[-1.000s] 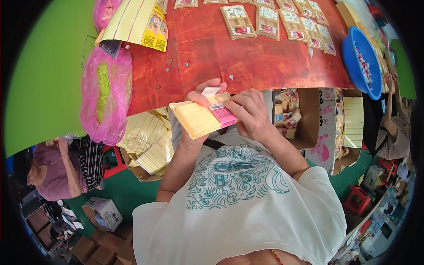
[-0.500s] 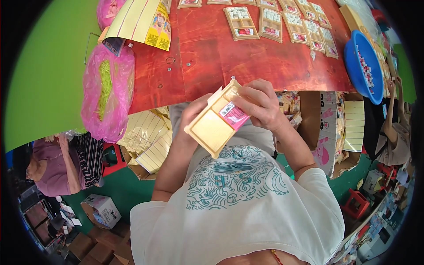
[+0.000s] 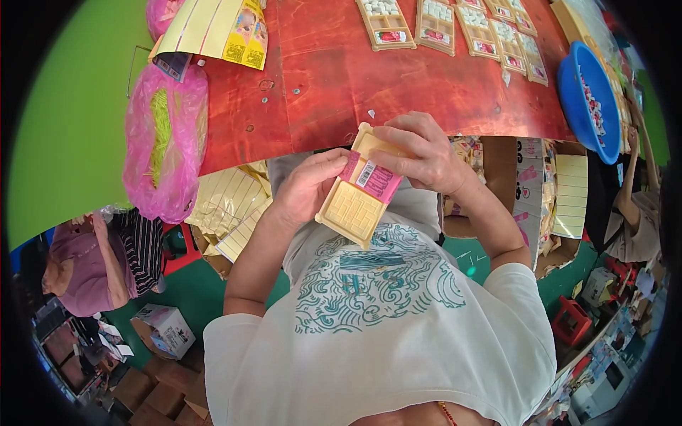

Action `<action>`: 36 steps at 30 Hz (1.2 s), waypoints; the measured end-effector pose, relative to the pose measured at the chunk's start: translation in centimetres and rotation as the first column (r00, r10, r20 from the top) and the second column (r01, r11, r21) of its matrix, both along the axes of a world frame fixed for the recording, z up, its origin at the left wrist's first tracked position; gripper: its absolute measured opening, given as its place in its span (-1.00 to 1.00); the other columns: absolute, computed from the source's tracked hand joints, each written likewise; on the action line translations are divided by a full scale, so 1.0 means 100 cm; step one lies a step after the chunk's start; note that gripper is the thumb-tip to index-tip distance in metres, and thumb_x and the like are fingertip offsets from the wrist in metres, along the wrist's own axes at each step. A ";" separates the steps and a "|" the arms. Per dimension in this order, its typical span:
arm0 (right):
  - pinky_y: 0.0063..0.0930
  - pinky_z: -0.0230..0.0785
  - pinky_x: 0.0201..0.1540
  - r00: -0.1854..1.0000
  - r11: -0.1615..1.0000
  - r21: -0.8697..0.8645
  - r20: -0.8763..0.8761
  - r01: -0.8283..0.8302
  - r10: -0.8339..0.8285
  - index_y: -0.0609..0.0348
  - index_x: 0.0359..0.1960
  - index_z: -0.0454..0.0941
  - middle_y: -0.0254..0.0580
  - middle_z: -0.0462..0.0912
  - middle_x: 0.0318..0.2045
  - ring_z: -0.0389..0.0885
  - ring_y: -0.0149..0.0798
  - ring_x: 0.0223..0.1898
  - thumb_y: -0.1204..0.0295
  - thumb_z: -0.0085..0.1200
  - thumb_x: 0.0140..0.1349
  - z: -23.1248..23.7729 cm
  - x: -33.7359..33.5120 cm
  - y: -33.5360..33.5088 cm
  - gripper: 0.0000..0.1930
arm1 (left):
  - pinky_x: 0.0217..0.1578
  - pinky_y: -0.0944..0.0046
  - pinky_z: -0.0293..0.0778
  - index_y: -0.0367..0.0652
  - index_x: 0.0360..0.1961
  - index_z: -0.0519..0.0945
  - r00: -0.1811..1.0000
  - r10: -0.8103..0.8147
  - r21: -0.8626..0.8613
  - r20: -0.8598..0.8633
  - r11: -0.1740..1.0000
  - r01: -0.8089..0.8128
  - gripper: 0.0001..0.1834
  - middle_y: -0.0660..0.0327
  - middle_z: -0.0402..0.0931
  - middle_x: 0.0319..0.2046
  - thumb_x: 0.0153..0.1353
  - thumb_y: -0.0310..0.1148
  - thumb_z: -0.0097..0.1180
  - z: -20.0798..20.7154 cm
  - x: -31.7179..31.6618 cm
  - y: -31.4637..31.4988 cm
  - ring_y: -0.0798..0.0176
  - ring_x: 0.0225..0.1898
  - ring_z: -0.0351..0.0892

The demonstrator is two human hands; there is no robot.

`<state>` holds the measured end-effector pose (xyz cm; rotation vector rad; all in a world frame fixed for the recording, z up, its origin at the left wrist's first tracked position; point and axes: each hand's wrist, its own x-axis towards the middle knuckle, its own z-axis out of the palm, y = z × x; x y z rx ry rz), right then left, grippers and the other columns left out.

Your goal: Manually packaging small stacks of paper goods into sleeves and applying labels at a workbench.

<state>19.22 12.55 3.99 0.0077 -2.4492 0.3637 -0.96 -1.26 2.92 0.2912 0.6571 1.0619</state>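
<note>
Between my hands, just past the table's front edge, is a pale yellow plastic tray (image 3: 353, 211) with a woven pattern on its lower part. A pink printed label (image 3: 384, 186) with a barcode lies across its middle. My left hand (image 3: 312, 182) is closed on the tray's left side, thumb pressed against the label's left end. My right hand (image 3: 426, 154) grips the upper right side, its fingers over the tray's upper part and the label's edge. Those fingers hide some of the tray.
Several filled trays (image 3: 435, 28) stand at the far right of the red table (image 3: 320, 85). A blue basin (image 3: 572, 92) holds small packets. Printed yellow sheets (image 3: 213, 32) and a pink plastic bag (image 3: 186, 128) lie at left. Cartons stand below; other people sit at both sides.
The tray has turned a little more upright. A white flap at its left edge has gone down, and pink label shows there. My left thumb has come onto the label.
</note>
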 end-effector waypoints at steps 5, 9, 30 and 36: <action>-0.13 0.41 -0.10 0.998 0.998 -0.001 0.019 0.062 -0.062 -0.04 -0.11 0.61 -0.18 0.52 -0.01 0.50 -0.05 -0.08 0.49 0.22 -0.20 -0.002 0.004 -0.006 -0.53 | 0.02 0.28 0.45 -0.30 0.18 0.31 0.976 0.065 -0.035 0.207 0.998 -0.059 -0.53 0.10 0.47 0.03 0.36 -0.22 -0.15 0.004 0.008 -0.007 0.27 0.01 0.52; -0.12 0.40 -0.08 0.998 0.997 -0.023 0.013 0.070 -0.069 -0.04 -0.10 0.61 -0.17 0.52 -0.01 0.50 -0.05 -0.08 0.50 0.21 -0.20 -0.009 0.004 -0.008 -0.53 | 0.07 0.26 0.41 -0.32 0.22 0.27 0.985 0.041 0.052 0.165 0.997 -0.050 -0.50 0.09 0.45 0.05 0.30 -0.30 -0.11 0.005 0.008 -0.010 0.26 0.05 0.49; -0.26 0.28 -0.18 0.930 0.923 -0.146 0.155 0.356 -0.334 0.14 -0.25 0.54 -0.25 0.53 -0.37 0.50 -0.17 -0.32 0.54 0.24 -0.07 -0.005 -0.023 -0.052 -0.72 | -0.13 0.37 0.45 -0.33 -0.08 0.41 0.770 0.531 0.107 -0.354 0.841 -0.531 -0.73 0.15 0.52 -0.19 0.18 -0.50 -0.02 -0.024 0.042 -0.007 0.39 -0.19 0.52; -0.26 0.29 -0.18 0.929 0.896 -0.265 0.210 0.355 -0.306 0.09 -0.21 0.55 -0.21 0.51 -0.34 0.50 -0.13 -0.28 0.55 0.21 -0.03 0.001 -0.029 -0.048 -0.72 | -0.15 0.40 0.43 -0.34 -0.09 0.41 0.764 0.494 0.178 -0.415 0.867 -0.464 -0.74 0.17 0.52 -0.21 0.18 -0.49 -0.01 -0.023 0.037 -0.009 0.41 -0.20 0.50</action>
